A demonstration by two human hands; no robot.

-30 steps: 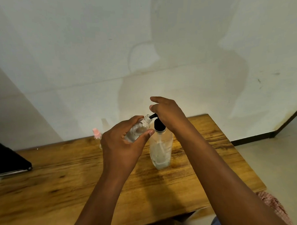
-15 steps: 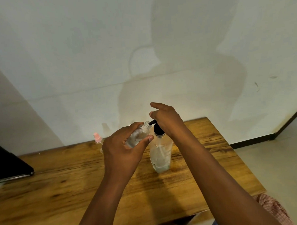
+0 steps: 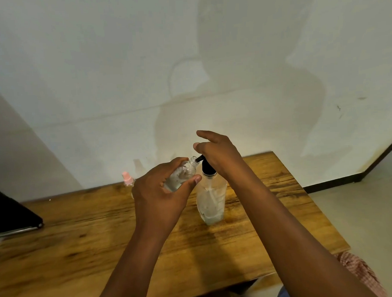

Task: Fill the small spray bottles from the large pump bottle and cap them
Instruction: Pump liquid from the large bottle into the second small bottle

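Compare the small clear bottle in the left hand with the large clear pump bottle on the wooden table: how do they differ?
The small clear bottle is held tilted in the left hand; the large clear pump bottle stands upright on the wooden table. The small one's neck is open and uncapped; the large one carries a black pump head, under the right hand. The small one is far shorter. Both are transparent and hold some clear liquid.

Pale stained wall (image 3: pixel 119 62) behind wooden worktop (image 3: pixel 60 255); dark skirting (image 3: pixel 331 184) along light floor (image 3: pixel 373 208) at right; black object (image 3: pixel 9 215) at left edge.
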